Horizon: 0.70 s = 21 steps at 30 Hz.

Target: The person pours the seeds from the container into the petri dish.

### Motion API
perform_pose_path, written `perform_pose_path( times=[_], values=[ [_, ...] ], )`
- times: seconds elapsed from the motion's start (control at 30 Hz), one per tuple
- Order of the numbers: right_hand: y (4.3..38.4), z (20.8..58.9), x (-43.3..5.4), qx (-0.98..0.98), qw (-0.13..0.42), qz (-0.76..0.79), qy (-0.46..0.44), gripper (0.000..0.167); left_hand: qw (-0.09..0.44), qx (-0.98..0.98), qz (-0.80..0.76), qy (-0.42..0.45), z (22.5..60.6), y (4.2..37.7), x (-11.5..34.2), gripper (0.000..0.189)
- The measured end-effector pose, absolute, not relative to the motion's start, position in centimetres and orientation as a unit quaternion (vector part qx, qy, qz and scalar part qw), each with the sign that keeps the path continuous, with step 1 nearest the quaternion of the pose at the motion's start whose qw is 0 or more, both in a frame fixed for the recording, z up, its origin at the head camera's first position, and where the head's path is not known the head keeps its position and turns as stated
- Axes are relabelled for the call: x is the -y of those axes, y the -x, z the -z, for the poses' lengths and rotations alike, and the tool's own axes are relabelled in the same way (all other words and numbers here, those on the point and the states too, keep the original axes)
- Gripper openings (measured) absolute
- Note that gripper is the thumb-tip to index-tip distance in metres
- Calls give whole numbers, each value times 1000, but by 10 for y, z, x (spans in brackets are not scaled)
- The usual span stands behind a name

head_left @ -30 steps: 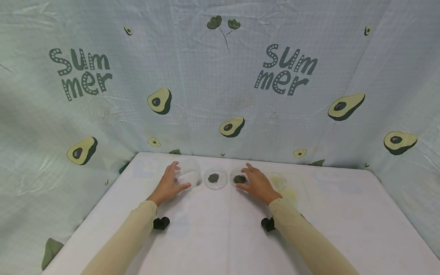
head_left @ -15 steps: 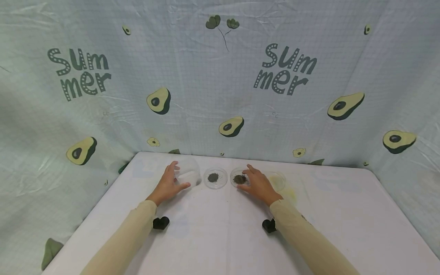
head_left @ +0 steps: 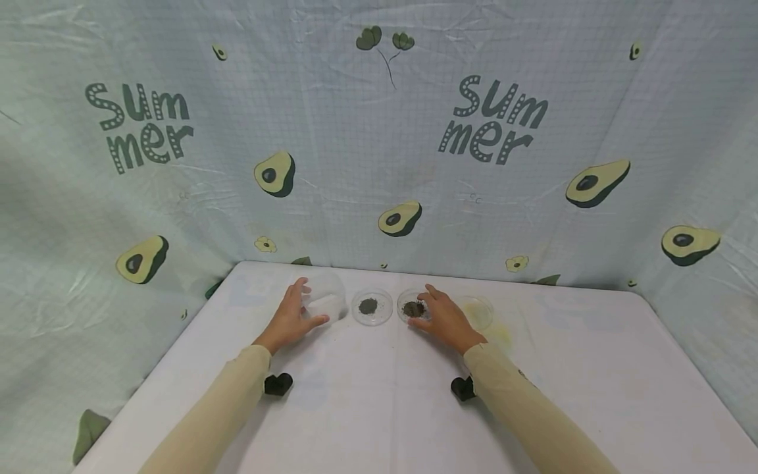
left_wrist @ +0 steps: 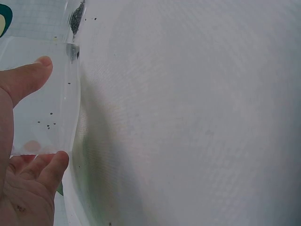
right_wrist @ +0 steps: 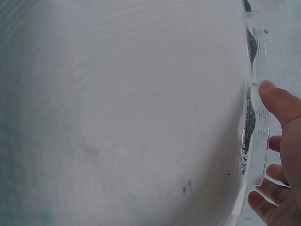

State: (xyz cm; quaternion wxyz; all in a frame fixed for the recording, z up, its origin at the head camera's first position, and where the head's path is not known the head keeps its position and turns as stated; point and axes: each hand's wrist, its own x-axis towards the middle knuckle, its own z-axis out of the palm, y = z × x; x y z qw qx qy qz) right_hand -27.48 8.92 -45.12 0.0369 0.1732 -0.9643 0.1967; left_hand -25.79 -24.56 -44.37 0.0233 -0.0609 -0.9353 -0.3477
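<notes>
In the head view my left hand (head_left: 290, 316) holds a clear plastic container (head_left: 327, 304) at the table's back left, thumb in front and fingers at its far side. The left wrist view shows small dark specks on the container (left_wrist: 47, 101). My right hand (head_left: 445, 318) grips a shallow petri dish (head_left: 408, 318) with a mound of dark brown grains, thumb and fingers about its rim. Seen from the right wrist, the thumb lies at one end of the dish (right_wrist: 260, 146) and the fingers at the other. Between the hands sits a second petri dish (head_left: 372, 321) with dark grey grains.
Right of my right hand lies a clear dish (head_left: 481, 315) with pale yellow in it, and a yellow stain (head_left: 501, 337) on the white tablecloth (head_left: 367, 401). A dark heart-shaped piece (head_left: 278, 384) is beside the left sleeve. A patterned curtain (head_left: 331, 131) hangs behind.
My right hand has moved very slightly, showing a little more of the brown grains. The left hand, the container and the dishes otherwise look the same.
</notes>
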Motion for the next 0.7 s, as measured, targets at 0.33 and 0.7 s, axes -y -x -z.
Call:
perform_pose_path(
  times=[0.33, 0.7],
  values=[
    [277, 453, -93, 964, 59, -180, -184, 67, 21, 936, 347, 60, 445, 259, 244, 95],
    [272, 447, -105, 964, 60, -191, -175, 69, 19, 937, 345, 56, 445, 259, 246, 96]
  ],
)
